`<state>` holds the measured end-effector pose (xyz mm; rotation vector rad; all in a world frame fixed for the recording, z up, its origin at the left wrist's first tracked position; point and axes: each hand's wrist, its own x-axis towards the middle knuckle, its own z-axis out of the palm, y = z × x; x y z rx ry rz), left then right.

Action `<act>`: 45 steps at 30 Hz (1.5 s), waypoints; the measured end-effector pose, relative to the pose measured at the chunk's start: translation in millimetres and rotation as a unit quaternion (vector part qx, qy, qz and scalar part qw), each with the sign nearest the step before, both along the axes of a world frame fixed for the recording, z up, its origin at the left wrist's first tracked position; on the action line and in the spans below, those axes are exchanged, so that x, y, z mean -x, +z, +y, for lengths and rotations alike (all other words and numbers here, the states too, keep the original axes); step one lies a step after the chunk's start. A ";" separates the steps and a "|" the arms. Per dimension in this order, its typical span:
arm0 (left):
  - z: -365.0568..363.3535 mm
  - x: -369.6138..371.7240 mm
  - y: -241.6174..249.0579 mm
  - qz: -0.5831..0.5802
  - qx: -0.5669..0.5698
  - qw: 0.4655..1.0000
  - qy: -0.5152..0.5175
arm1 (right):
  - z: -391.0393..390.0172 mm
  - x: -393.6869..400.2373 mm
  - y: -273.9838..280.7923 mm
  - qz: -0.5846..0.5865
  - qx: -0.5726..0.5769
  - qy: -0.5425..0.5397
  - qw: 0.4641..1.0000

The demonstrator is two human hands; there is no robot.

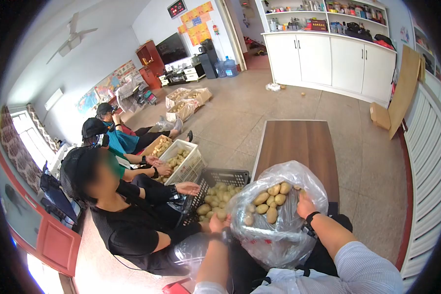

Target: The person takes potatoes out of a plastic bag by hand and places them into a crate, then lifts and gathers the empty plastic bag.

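Note:
A clear plastic bag [274, 240] stands open in front of me, with several potatoes [272, 200] lying in it. At its left edge, beside the black crate [225, 175], my left hand [217, 224] is closed on the plastic. My right hand [306, 206] is inside the bag's right rim, its fingers closed around what looks like a potato, mostly hidden by the hand. More potatoes [215, 198] fill the black crate. Close by, a co-worker's hand [187, 188] reaches palm up over the crate's far-left side.
A wooden table [296, 142] stands just beyond the bag. The co-worker in black [127, 220] sits at my left, with others farther back. White crate [196, 169] and cartons [188, 110] hold potatoes. White cabinets [316, 59] line the far wall; a white radiator [426, 142] is at right.

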<state>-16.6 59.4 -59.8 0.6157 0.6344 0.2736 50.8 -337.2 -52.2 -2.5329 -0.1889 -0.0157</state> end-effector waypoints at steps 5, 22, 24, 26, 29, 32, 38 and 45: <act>-0.3 -0.9 3.7 0.034 0.063 0.992 0.103 | -3.3 2.1 -3.2 -0.012 -0.009 0.005 1.000; 6.2 27.9 12.5 0.235 -0.653 0.711 -0.114 | 3.0 56.4 -11.5 -0.065 0.195 0.084 0.975; 7.8 29.6 7.0 0.252 -0.669 0.689 -0.118 | 5.8 58.3 -20.3 -0.054 0.184 0.090 0.977; 12.9 27.0 -0.5 0.276 -0.716 0.629 -0.127 | 7.1 56.5 -37.5 -0.043 0.173 0.095 0.979; 15.8 26.7 -3.1 0.287 -0.713 0.621 -0.153 | 7.4 59.5 -43.4 -0.050 0.117 0.103 0.986; 8.7 34.1 8.3 0.257 -0.727 0.626 -0.116 | 10.1 70.6 -16.8 -0.013 0.094 0.099 0.991; 22.1 24.6 -30.5 0.097 -0.564 0.820 0.001 | 8.8 68.8 -21.7 0.035 0.011 0.087 0.996; 31.6 17.8 -22.7 0.312 -0.721 0.603 -0.140 | 11.4 68.2 -23.8 0.027 -0.061 0.075 0.995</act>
